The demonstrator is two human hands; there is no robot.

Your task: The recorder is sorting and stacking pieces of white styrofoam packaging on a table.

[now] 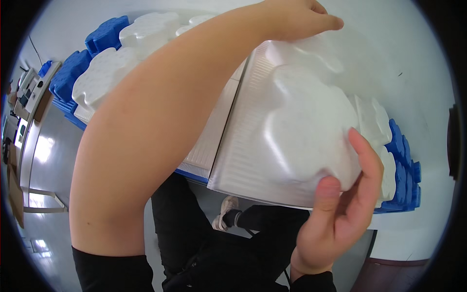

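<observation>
A glossy white moulded sheet (243, 165) with a large raised, wavy-edged form (311, 121) lies in front of me, its ribbed flat border at the left and near sides. My right hand (335, 219) grips a rounded corner of the raised form, thumb on the near side and index finger on the right. My left arm reaches across to the far side. There, my left hand (301, 19) is over the far edge of the sheet, thumb stretched out and apart from the finger that shows. The picture's upper edge cuts off part of that hand.
White wavy-edged blocks (104, 73) and blue ones (70, 75) stand at the far left. More white pieces (372, 119) and blue ones (404, 170) are at the right. A pale panel (204, 151) adjoins the sheet. A bench (36, 97) is farther left.
</observation>
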